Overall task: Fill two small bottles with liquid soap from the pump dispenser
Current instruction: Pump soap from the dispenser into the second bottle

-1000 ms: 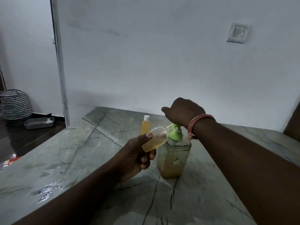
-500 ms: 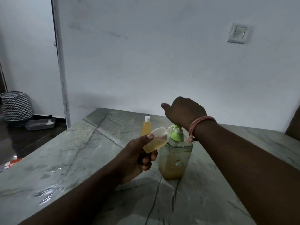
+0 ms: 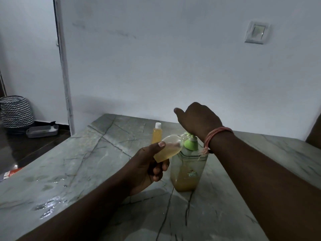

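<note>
Wall [image 3: 173,58], big and white, stands behind everything, with a white square switch [image 3: 256,32] high up on it. In front of you is the grey stone table with dark cracks [image 3: 86,171], and some wet spots shine near its left edge.

On the table stands the see-through square soap dispenser with a green pump [image 3: 188,171]. It is upright, and the yellow-brown soap fills only its lower part.

Your right hand [image 3: 198,119] sits on top of the green pump. Its fingers are hidden behind the hand, so you cannot tell if they curl round the pump or just press it. A pink string band [image 3: 215,136] goes round that wrist.

Your left hand [image 3: 147,169] grips the small see-through bottle with yellow soap in it [image 3: 167,147]. The bottle is tipped on its side, with its mouth right at the pump's spout.

A second small bottle, full of yellow soap and closed with a white cap [image 3: 157,133], stands upright on the table just behind.

Far left on the dark floor sit a black and white zigzag basket [image 3: 16,111] and a flat grey tray [image 3: 41,131].
</note>
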{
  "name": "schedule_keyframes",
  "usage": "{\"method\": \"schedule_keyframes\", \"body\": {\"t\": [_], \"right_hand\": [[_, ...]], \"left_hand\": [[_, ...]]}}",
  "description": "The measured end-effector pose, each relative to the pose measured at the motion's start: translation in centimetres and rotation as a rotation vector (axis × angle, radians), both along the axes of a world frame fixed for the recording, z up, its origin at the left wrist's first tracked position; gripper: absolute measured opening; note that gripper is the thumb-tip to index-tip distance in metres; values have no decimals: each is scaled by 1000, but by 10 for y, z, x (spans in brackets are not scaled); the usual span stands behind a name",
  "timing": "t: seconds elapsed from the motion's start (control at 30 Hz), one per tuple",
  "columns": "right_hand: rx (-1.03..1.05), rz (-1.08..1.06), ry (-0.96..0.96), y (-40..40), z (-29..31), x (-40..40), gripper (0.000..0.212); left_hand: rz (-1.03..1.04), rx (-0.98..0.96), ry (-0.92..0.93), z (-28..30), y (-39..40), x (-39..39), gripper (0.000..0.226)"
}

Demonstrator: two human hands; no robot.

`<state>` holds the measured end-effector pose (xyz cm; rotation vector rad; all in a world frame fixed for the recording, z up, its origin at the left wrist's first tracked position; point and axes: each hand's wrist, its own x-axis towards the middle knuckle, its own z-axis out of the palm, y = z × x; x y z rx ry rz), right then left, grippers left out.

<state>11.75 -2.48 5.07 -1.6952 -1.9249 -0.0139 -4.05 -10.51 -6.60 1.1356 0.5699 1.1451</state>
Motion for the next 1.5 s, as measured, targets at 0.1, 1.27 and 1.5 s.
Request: {"method": "schedule_keyframes", "body": {"t": [0.1,1.27,1.5], "right_hand": [[-27,6,94,2,-9,1,48],[64,29,-184,-15,5,-5,40],[62,21,-38,-10,-4,-3,39]], "left_hand": [[11,8,8,-2,2,0,66],[43,-19,33,1,-3,2,63],[57,-22,30,-1,-1,2,57]]}}
